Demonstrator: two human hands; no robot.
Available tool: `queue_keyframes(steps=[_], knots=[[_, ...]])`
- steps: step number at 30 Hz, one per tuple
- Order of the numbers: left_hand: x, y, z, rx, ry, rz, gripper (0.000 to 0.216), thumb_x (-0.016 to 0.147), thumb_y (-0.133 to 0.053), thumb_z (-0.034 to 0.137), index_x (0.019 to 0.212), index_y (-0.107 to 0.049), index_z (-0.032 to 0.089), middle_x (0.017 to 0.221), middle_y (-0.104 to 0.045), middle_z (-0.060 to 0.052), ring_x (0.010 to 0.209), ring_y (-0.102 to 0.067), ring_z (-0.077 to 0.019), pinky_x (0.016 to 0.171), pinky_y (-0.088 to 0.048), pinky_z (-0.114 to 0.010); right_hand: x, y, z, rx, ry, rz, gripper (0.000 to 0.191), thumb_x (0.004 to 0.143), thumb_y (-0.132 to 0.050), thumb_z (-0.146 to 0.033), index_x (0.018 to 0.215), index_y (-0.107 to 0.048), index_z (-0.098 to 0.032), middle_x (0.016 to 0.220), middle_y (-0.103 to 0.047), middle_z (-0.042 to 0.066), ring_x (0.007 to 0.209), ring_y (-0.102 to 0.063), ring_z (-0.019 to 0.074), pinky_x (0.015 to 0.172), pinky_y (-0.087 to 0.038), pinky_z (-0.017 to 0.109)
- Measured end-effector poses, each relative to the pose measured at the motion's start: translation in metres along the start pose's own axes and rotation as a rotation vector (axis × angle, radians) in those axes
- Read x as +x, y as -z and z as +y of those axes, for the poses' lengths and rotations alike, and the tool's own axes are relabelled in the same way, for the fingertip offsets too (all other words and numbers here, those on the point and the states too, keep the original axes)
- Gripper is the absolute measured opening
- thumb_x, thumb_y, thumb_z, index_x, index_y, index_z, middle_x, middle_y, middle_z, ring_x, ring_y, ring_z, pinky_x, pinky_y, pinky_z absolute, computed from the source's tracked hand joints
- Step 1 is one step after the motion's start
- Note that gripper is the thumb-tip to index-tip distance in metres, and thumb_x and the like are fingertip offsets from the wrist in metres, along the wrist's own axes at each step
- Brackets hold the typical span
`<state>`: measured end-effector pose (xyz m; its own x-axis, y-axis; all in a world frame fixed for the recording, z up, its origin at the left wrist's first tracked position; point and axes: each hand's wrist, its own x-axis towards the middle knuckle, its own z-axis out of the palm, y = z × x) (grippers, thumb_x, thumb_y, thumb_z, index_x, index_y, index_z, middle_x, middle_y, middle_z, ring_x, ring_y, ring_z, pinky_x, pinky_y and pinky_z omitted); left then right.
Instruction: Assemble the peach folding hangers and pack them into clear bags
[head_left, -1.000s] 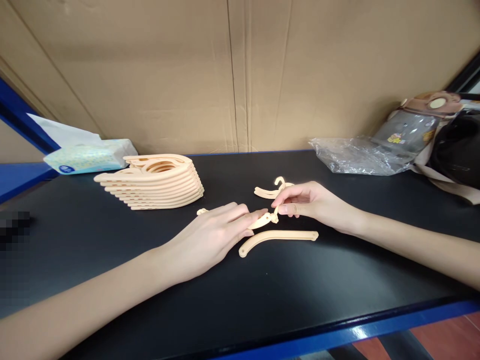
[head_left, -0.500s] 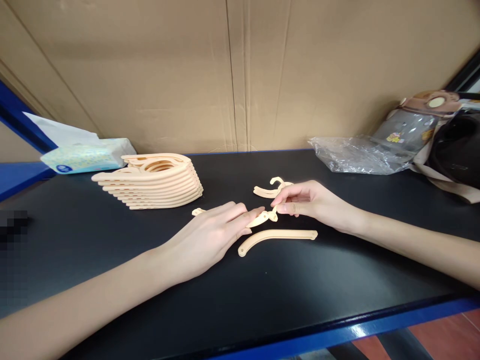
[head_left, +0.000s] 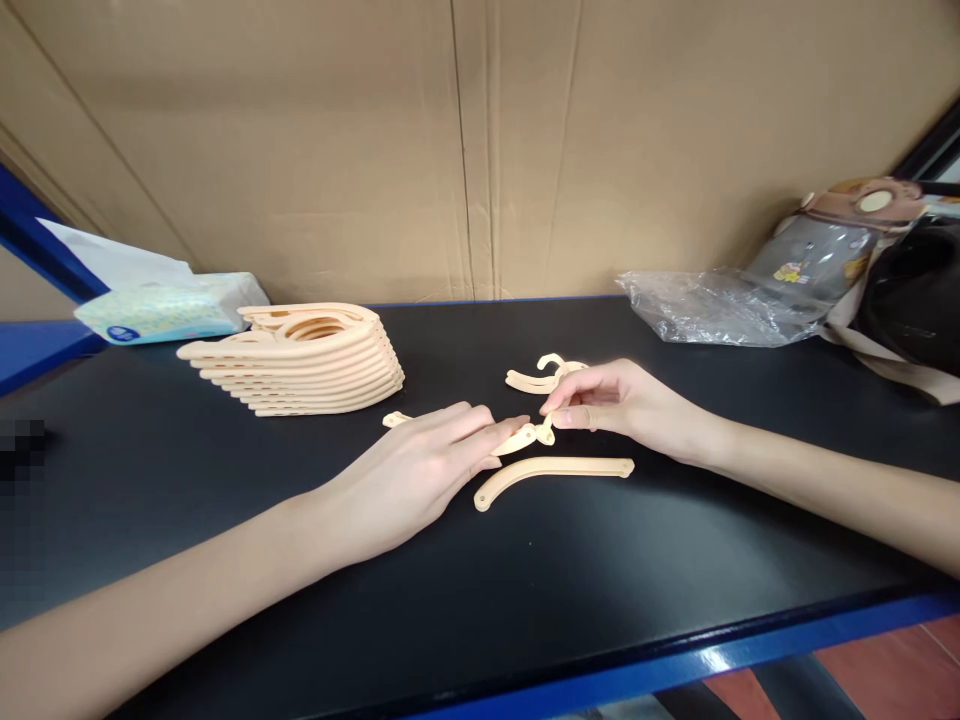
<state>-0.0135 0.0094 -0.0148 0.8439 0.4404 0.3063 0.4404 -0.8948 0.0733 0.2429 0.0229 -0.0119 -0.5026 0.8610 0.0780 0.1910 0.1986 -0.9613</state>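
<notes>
Cupped over a cream plastic hanger arm (head_left: pixel 517 439), my left hand (head_left: pixel 431 462) holds it against the table, hiding its middle; the far end shows left of the fingers. My right hand (head_left: pixel 611 402) is closed, pinching a small hanger hook (head_left: pixel 548 428) between thumb and fingertips. The hook meets the right end of the arm; whether they are joined I cannot tell. Just in front of both hands lies a loose curved hanger arm (head_left: pixel 555 470). Behind my right hand are more hanger parts (head_left: pixel 536 381), including a hook, partly covered by the fingers.
A neat stack of folded hangers (head_left: pixel 315 375) stands at the back left, beside a tissue pack (head_left: pixel 176 308). Crumpled clear plastic (head_left: pixel 720 308), a transparent bottle (head_left: pixel 817 250) and a black bag (head_left: pixel 915 300) sit at the back right. Cardboard (head_left: pixel 337 150) walls the black table's (head_left: pixel 600 580) rear.
Both hands keep their hold on the hanger arm and hook, nearly still. The whole view has shifted very slightly; nothing has been let go or picked up.
</notes>
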Motion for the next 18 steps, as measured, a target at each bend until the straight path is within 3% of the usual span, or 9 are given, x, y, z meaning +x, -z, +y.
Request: queue_keyframes(steps=[9, 18], knots=[[0.0011, 0.0022, 0.0003, 0.039, -0.006, -0.024, 0.036, 0.102, -0.033, 0.012, 0.134, -0.048, 0.017, 0.090, -0.057, -0.003, 0.078, -0.054, -0.0144, 0.058, -0.039, -0.023, -0.0005, -0.0022, -0.0028, -0.006, -0.006, 0.007, 0.013, 0.078, -0.074, -0.030, 0.084, -0.074, -0.018, 0.086, -0.073, 0.001, 0.086, -0.068, 0.0182, 0.085, -0.051, 0.036], [0.0030, 0.0017, 0.0028, 0.065, -0.026, -0.019, 0.032, 0.098, -0.038, 0.008, 0.128, -0.048, 0.014, 0.090, -0.057, -0.004, 0.076, -0.051, -0.0156, 0.059, -0.040, -0.025, 0.0014, -0.0025, 0.0014, 0.038, -0.014, 0.038, 0.014, 0.076, -0.076, -0.029, 0.086, -0.075, -0.018, 0.084, -0.073, 0.001, 0.080, -0.067, 0.0158, 0.078, -0.052, 0.034]])
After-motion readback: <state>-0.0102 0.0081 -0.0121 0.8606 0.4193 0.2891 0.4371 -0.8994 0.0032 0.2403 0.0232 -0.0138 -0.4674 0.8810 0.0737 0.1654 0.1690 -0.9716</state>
